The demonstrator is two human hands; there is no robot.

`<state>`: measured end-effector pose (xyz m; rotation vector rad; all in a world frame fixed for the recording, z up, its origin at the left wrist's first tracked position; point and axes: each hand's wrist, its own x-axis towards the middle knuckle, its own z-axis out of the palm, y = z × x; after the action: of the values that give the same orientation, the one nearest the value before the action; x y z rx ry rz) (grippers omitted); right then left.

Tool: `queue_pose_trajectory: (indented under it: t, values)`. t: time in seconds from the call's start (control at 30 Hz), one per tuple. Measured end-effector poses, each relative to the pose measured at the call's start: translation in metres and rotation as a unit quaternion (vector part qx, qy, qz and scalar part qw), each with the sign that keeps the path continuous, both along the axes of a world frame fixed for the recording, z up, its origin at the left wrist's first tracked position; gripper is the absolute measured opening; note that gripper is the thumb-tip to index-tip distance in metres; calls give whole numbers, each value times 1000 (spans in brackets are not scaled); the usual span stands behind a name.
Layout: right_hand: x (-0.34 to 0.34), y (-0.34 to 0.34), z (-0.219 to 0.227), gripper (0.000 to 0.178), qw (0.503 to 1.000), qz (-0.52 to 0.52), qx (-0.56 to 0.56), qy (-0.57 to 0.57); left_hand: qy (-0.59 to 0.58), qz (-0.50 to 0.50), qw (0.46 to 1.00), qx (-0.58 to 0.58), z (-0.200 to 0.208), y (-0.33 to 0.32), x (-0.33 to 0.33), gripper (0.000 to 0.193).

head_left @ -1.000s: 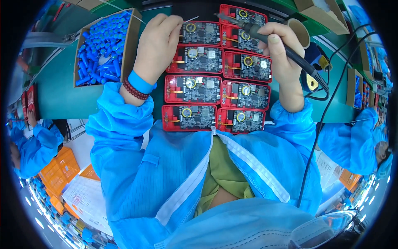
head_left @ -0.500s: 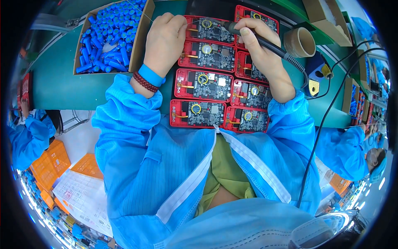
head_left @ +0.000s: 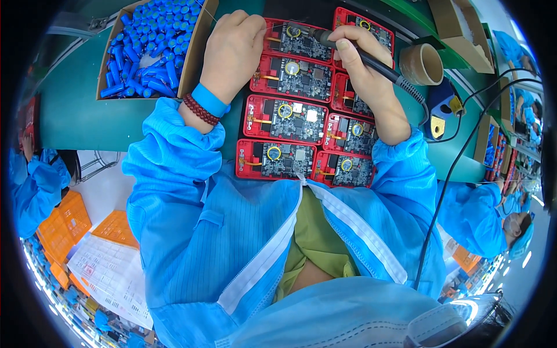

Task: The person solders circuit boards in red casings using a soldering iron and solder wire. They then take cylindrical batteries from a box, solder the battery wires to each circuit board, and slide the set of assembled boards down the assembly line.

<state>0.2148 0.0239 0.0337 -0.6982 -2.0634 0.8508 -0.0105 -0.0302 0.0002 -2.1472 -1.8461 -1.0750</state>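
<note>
The right hand [head_left: 366, 61] is clamped on the iron [head_left: 323, 38] over the far-left board [head_left: 306, 45], the left hand [head_left: 233, 51] pinching wire [head_left: 207, 11]; iron judged light, stiff, handle-held; board judged fragile, best held by its case [head_left: 274, 49].

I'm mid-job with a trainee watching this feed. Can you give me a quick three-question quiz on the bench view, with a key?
1. Fill in the gap: just above the left hand, the wrist wears a blue band and a dark red ____ bracelet.
2. True or false: the box of blue cylinders stands to the left of the red cases.
3. Multiple choice: where is the soldering iron?
A) in the left hand
B) in the right hand
C) in neither hand

Key: 1, beaded; 2, true; 3, B.
</note>
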Motion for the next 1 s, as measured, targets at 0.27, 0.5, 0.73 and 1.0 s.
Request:
queue_pose_trajectory:
  t: [0.27, 0.5, 0.73, 1.0]
  values:
    - [-1, -1, 1, 15, 1000, 4, -1, -12, 11, 4, 1000, 3, 2, 1, 2, 3]
    - [-1, -2, 1, 15, 1000, 2, 2, -6, 20, -5, 1000, 19, 2, 3, 3, 3]
    - [0, -3, 3, 14, 1000, 13, 11, -16, 26, -14, 999, 14, 3, 2, 4, 3]
    - [8, -10, 9, 13, 998, -14, -47, 45, 4, -33, 999, 8, 17, -5, 7, 4]
